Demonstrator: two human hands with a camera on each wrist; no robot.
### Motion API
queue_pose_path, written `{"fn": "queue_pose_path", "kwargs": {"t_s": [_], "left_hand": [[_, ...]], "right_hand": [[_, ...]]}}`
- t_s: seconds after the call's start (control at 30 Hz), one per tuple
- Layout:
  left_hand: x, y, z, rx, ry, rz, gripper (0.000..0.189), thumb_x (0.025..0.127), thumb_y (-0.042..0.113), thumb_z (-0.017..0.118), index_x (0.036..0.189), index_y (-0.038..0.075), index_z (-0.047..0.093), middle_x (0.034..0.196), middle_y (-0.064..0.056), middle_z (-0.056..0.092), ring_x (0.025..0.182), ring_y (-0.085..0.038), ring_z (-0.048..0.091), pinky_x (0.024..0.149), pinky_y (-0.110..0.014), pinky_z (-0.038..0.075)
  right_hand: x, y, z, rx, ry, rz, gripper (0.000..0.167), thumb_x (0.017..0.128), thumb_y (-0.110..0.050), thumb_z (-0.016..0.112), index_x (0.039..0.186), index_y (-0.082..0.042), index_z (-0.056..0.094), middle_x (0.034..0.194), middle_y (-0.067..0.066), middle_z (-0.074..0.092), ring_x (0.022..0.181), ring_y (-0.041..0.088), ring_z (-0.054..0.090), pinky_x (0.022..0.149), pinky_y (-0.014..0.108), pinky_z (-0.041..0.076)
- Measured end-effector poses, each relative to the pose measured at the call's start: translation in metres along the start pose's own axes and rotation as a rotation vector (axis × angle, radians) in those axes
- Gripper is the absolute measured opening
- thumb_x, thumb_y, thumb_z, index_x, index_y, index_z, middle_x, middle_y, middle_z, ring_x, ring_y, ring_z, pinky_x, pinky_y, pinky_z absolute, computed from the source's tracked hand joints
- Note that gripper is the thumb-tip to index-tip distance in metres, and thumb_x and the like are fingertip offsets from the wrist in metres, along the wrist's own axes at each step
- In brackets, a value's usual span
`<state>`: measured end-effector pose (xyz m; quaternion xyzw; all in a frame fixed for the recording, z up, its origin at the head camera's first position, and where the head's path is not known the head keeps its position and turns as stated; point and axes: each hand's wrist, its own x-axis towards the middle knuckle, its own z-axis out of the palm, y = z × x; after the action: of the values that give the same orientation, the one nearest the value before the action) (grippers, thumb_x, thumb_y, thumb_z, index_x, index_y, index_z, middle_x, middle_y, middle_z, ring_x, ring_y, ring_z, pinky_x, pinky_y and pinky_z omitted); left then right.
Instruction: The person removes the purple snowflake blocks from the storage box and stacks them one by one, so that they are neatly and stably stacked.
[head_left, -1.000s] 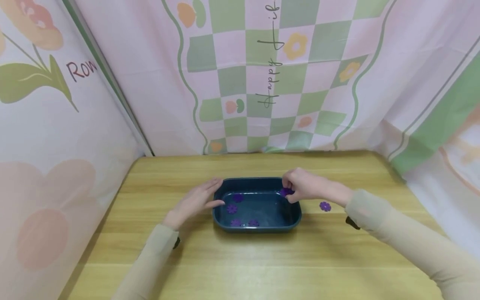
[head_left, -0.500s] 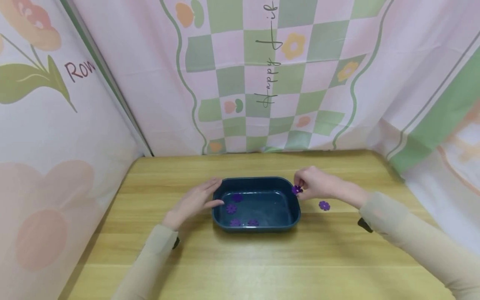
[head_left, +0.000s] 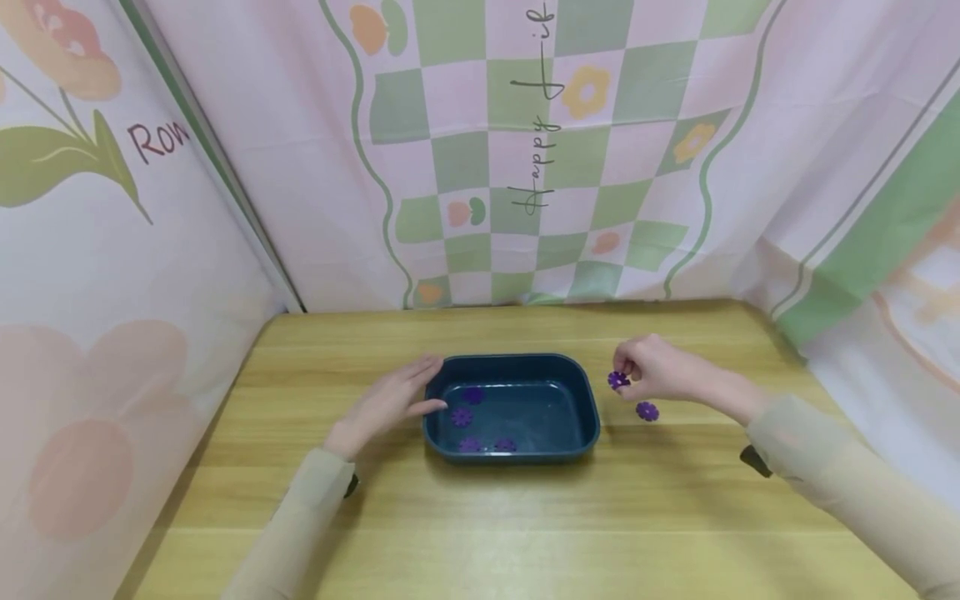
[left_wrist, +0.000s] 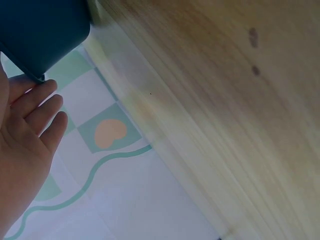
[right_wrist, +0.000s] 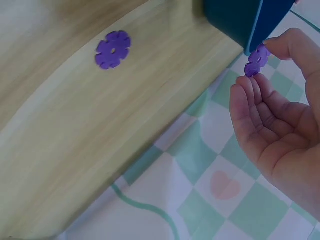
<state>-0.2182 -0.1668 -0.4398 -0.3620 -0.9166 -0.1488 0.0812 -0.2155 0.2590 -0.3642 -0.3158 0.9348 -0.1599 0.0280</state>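
My right hand [head_left: 663, 371] pinches a purple interlocking disc [right_wrist: 257, 61], slotted round its edge, between thumb and fingertips. It is just right of the dark blue plastic basin [head_left: 536, 412], outside the rim. Below that hand a second purple disc [head_left: 647, 411] lies flat on the table; the right wrist view shows its slots and centre hole. Several more purple discs [head_left: 461, 417] lie in the left and front part of the basin. My left hand [head_left: 386, 408] rests at the basin's left end, fingers fairly straight along the outside and thumb over the rim.
The basin stands on a wood-grain table [head_left: 510, 533] towards its back edge. A curtain [head_left: 465, 250] with a green check print hangs right behind that edge. Printed cloth [head_left: 90, 292] also closes off the left and right sides.
My right hand has lifted a purple disc out of the basin's right end and moved it right, beyond the rim. The left hand and the basin stay in place.
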Motion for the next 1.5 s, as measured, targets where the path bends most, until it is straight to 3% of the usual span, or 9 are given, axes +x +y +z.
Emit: {"fn": "queue_pose_path", "kwargs": {"t_s": [0.4,0.73,1.13,1.5], "left_hand": [[0.000,-0.001,0.002,0.044,0.027,0.026,0.072,0.092,0.043,0.066,0.145,-0.001,0.047,0.149,-0.019,0.050,0.137,-0.033,0.051,0.113,-0.044,0.046],[-0.002,-0.001,0.002,0.033,0.018,0.012,0.071,0.093,0.044,0.065,0.146,0.000,0.046,0.150,-0.019,0.049,0.138,-0.032,0.050,0.115,-0.044,0.044],[-0.001,-0.002,0.002,0.044,0.039,0.028,0.071,0.092,0.043,0.066,0.145,-0.001,0.047,0.149,-0.019,0.050,0.137,-0.033,0.051,0.114,-0.044,0.045],[-0.002,-0.001,0.001,0.038,0.013,0.005,0.072,0.094,0.046,0.063,0.146,0.000,0.045,0.150,-0.020,0.048,0.140,-0.032,0.048,0.116,-0.044,0.043]], "right_hand": [[-0.015,0.019,0.011,-0.008,-0.007,0.055,0.015,0.069,-0.010,0.077,0.078,-0.007,0.066,0.068,-0.001,0.061,0.061,0.001,0.046,0.052,0.016,0.043],[-0.026,0.031,0.023,0.019,-0.040,0.135,0.020,0.070,-0.014,0.081,0.079,-0.007,0.065,0.067,-0.003,0.059,0.058,0.003,0.046,0.051,0.017,0.043],[-0.034,0.049,0.039,0.000,-0.008,0.111,0.019,0.071,-0.013,0.081,0.075,-0.007,0.064,0.065,-0.004,0.059,0.057,-0.001,0.046,0.051,0.015,0.044],[-0.036,0.056,0.050,0.012,-0.013,0.115,0.018,0.071,-0.011,0.081,0.079,-0.003,0.066,0.069,-0.001,0.064,0.061,-0.001,0.052,0.054,0.015,0.050]]}}
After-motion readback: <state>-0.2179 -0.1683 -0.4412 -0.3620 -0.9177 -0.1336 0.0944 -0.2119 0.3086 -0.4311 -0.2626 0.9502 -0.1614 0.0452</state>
